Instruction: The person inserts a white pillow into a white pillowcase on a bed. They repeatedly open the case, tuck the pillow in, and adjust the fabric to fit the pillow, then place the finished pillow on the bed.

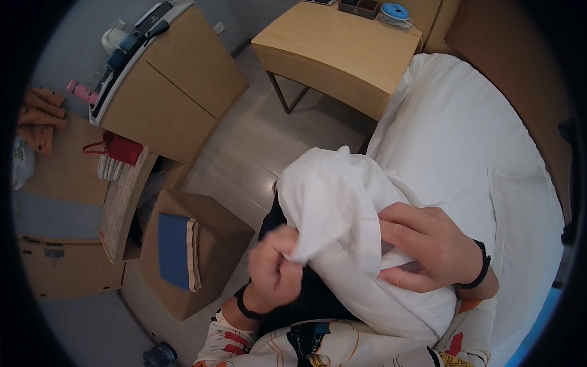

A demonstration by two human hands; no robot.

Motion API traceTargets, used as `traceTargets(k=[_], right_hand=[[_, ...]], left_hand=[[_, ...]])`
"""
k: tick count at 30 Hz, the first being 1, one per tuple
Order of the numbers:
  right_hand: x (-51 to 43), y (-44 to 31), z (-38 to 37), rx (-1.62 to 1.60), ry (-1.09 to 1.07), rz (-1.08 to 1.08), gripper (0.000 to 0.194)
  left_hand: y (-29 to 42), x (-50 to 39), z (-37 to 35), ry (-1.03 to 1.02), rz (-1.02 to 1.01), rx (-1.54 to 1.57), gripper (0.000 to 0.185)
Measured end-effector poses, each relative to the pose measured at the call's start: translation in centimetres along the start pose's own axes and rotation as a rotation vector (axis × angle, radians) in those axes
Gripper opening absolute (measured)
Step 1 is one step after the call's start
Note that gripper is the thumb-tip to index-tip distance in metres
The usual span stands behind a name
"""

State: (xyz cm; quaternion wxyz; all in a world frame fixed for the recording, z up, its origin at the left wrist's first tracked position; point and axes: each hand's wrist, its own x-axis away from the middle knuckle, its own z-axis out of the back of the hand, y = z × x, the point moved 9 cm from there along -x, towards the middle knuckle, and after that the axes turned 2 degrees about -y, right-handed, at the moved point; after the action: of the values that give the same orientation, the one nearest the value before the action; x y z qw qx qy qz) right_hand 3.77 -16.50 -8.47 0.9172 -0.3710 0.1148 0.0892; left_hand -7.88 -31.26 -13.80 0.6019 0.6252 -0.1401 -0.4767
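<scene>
A bulky white fabric-covered bundle (339, 197), which looks like a pillow in its case, lies across my lap against the bed. My left hand (277, 266) pinches a pulled-out corner of the white cloth between thumb and fingers, slightly blurred. On the other side, my right hand (419, 247) grips the hemmed edge of the cloth, its fingertips partly inside a fold. The inside of the bundle is hidden. Both wrists wear dark bands.
A white-sheeted bed (449, 119) lies at the right, with a wooden desk (339, 41) beyond. To the left stand a brown box-shaped seat (215, 229) bearing a folded blue cloth (173, 250), a wooden cabinet (183, 87) and a low shelf (126, 202) with a red bag (123, 149).
</scene>
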Motion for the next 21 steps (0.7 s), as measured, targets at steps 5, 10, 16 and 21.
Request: traceTargets(k=[5, 10, 16, 21], right_hand=[[0.4, 0.1, -0.2, -0.032, -0.110, -0.056, 0.058], [1.0, 0.0, -0.9, -0.053, -0.125, 0.040, 0.036], [3.4, -3.6, 0.8, -0.391, -0.378, 0.253, 0.017], [2.8, -2.4, 2.7, -0.170, -0.143, 0.181, 0.015]], left_hand=[[2.5, 2.5, -6.0, -0.458, -0.176, 0.157, 0.013], [1.7, 4.1, -6.2, -0.483, -0.139, 0.074, 0.020], [0.4, 4.7, -4.2, -0.307, -0.140, -0.276, 0.024], [2.7, 5.3, -5.3, -0.546, -0.113, 0.396, 0.009]])
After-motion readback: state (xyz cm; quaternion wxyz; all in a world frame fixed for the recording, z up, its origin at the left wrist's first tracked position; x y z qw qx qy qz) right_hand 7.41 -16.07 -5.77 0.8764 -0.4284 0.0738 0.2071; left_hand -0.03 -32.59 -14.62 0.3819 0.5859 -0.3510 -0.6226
